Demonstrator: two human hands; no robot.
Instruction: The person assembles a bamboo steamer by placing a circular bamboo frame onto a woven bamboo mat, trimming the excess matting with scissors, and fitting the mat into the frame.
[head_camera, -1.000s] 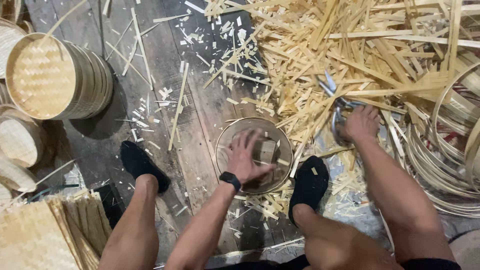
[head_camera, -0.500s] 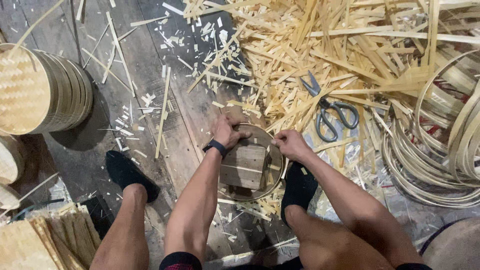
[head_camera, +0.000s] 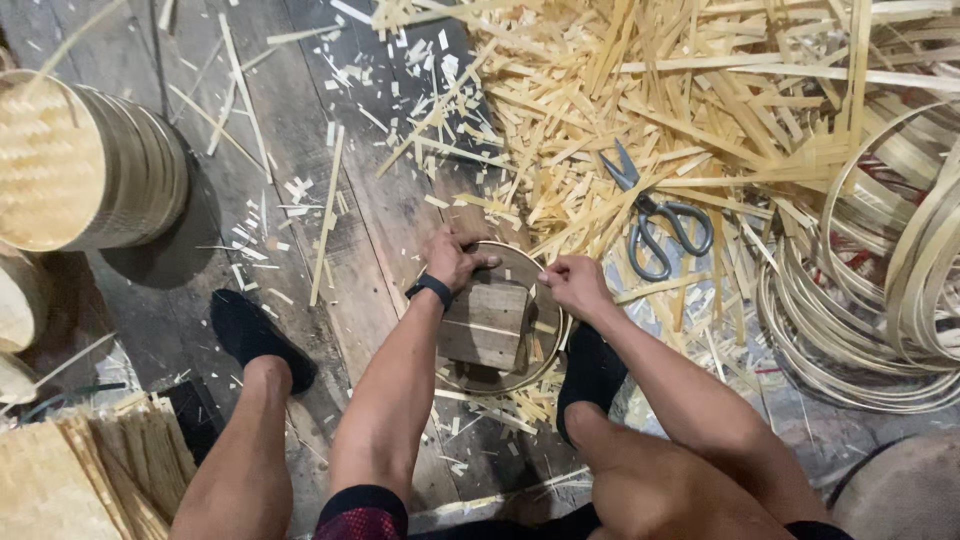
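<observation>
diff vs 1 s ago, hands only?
The right hand left the strips by the scissors and came in to the round frame, gripping its rim. The left hand shifted from the wooden block to the far rim. Scissors unmoved.

A thin, pale bamboo hoop (head_camera: 500, 320) is gripped by both hands around a rough, weathered wooden block (head_camera: 487, 322). Beneath the block, dark, worn, matt floor planks (head_camera: 290, 150) are seen. Beyond the block, dry, splintery bamboo strips (head_camera: 700, 90) are heaped, and dull grey metal scissors (head_camera: 655, 220) are laid among them. Smooth bent bamboo rings (head_camera: 880, 290) are piled to its right.
</observation>
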